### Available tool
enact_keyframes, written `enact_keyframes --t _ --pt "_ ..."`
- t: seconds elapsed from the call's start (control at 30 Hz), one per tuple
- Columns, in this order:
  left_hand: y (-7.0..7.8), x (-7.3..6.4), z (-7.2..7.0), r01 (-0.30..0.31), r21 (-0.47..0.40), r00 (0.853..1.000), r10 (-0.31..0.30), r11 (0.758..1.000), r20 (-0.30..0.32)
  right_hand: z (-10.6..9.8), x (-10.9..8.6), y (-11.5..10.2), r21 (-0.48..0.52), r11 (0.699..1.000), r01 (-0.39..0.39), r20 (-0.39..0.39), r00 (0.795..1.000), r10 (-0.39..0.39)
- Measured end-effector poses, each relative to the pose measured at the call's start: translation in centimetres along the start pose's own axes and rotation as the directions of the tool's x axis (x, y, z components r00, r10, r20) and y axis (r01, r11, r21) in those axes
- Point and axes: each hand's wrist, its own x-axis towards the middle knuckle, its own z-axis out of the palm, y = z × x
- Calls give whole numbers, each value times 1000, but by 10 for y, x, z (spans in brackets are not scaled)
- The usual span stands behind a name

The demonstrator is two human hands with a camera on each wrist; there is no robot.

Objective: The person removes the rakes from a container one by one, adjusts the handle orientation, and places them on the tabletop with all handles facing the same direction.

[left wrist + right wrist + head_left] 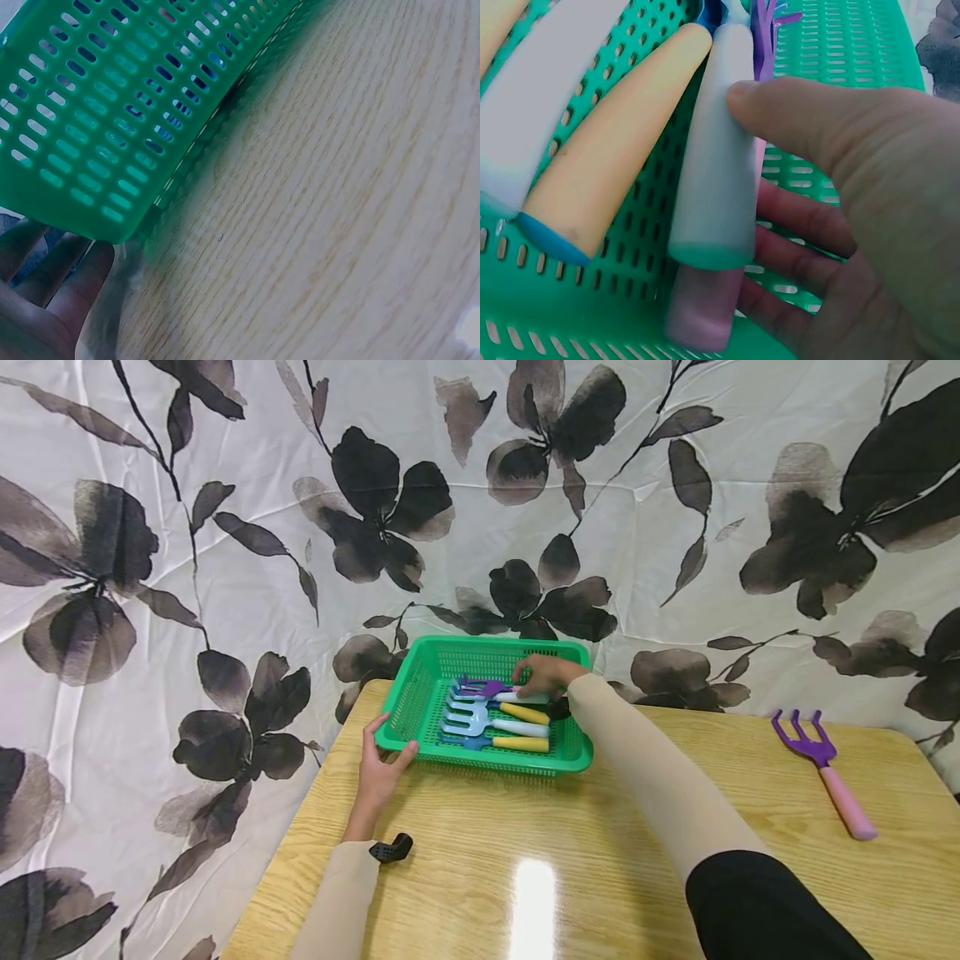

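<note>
A green plastic basket holds several toy-like garden hand forks. My left hand grips its near left corner, thumb on the front side and fingers along the left; the left wrist view shows fingertips against that corner. Inside the basket, my right hand reaches over the far forks. Its fingers curl round the pink handle of a purple hand fork, while the thumb touches a white handle lying over it. Nearer lie a light blue fork and forks with yellow handles.
Another purple hand fork with a pink handle lies on the wooden table at the right. A flower-patterned cloth hangs directly behind the table. The basket stands near the table's back edge.
</note>
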Motion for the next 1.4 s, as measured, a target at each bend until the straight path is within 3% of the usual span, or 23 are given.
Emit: enact_keyframes --t 0.6,0.77,0.97,1.1,1.23,1.4 --pt "1 -1 0 -4 3 1000 4 1000 9 7 -3 -5 -4 999 46 -91 995 -46" --pt "-3 1 0 10 12 1000 -10 1000 6 3 -7 -6 -31 994 101 -127 986 -104" --pt "-28 10 -2 12 15 1000 -12 1000 -21 -7 -17 -8 -75 976 204 -212 953 -215" --pt "-34 9 -1 -2 50 999 5 999 -50 -15 -32 -11 -105 958 266 -276 918 -285" --pt "-34 8 -1 -16 57 998 19 998 -53 -21 -53 -15 -161 939 305 -338 876 -343" --pt "-9 1 1 15 40 1000 -15 999 -22 -26 -82 -8 -191 935 300 -415 838 -354"
